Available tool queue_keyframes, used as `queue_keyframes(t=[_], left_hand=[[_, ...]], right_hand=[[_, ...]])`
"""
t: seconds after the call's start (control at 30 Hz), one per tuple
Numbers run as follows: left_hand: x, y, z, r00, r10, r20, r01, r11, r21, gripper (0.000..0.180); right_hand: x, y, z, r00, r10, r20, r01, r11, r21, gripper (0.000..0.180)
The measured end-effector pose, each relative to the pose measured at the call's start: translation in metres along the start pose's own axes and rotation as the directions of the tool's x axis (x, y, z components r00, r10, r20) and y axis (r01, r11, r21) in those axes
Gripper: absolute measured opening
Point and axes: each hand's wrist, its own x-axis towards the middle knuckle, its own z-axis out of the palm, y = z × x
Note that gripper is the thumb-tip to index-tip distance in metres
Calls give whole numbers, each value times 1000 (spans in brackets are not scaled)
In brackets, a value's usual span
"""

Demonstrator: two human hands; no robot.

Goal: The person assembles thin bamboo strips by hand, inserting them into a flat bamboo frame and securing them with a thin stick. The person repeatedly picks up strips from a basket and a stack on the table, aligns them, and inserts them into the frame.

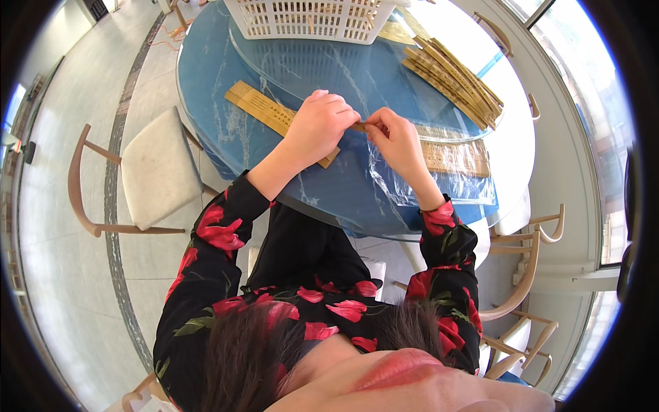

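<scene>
Near the front of the blue round table, my left hand (pixel 321 127) and my right hand (pixel 398 144) meet with their fingers closed on a small brown strip (pixel 360 127). Most of that strip is hidden by the fingers. A long, flat yellow-brown sleeve (pixel 257 104) with dark print lies slantwise under my left hand and wrist, its near end showing beside the wrist. By my right wrist lies a crinkled clear plastic bag (pixel 392 184). Another flat brown piece (pixel 456 158) shows at the bag, whether inside or under it I cannot tell.
A white slotted plastic basket (pixel 309 24) stands at the far side of the blue marbled tabletop (pixel 220 62). Far right on the table is a pile of long brown-yellow strips (pixel 453 81). A wooden chair with a pale seat (pixel 158 165) stands left; more chairs (pixel 525 275) are at right.
</scene>
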Motion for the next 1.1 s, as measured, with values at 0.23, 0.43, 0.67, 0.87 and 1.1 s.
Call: queue_keyframes(t=[0.23, 0.43, 0.67, 0.87, 1.1], left_hand=[[4, 3, -1, 997, -57, -48, 55, 997, -48, 11], [2, 2, 1, 998, -19, -60, 13, 995, -104, 8], [6, 4, -4, 998, -28, -51, 22, 995, -102, 16], [3, 9, -3, 996, 50, -68, -43, 994, 99, 35], [-1, 6, 1, 998, 59, -20, -58, 997, 46, 32]], right_hand=[[2, -1, -7, 999, 19, 35, -21, 999, 46, 10], [6, 13, -2, 980, 109, 164, -151, 952, 266, 14], [5, 20, -2, 969, 174, 174, -231, 886, 402, 14], [5, 17, -6, 958, 180, 222, -258, 878, 404, 16], [2, 13, -3, 949, 220, 228, -283, 912, 297, 17]])
